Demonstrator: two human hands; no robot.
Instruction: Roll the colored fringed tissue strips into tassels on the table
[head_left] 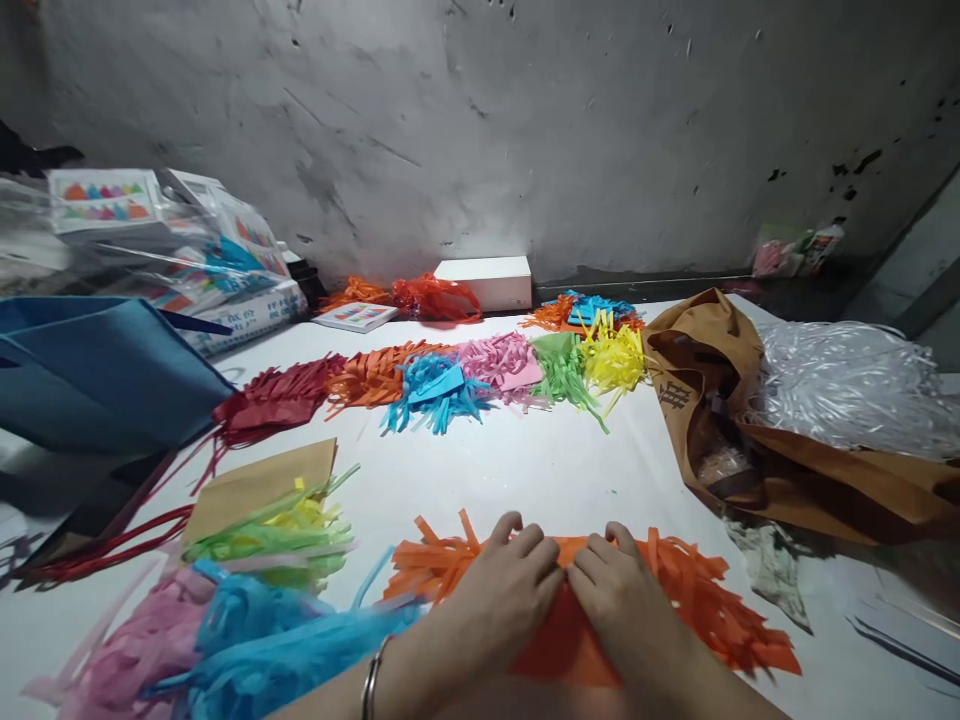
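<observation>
An orange sheet of fringed paper (697, 590) lies on the white table (525, 470) at the near edge. My left hand (506, 590) and my right hand (619, 590) rest side by side on its middle, fingers curled and pressed down on the paper, fingertips almost touching. A metal bangle (370, 685) circles my left wrist. The part of the sheet under both hands is hidden.
A row of fringed paper bundles, red (274, 400), orange, blue (435, 390), pink, green and yellow (611, 355), runs across the middle. Green, pink and blue bundles (247, 610) lie near left. A brown bag (750, 420) with white shreds (847, 385) sits right; a blue bag (97, 365) left.
</observation>
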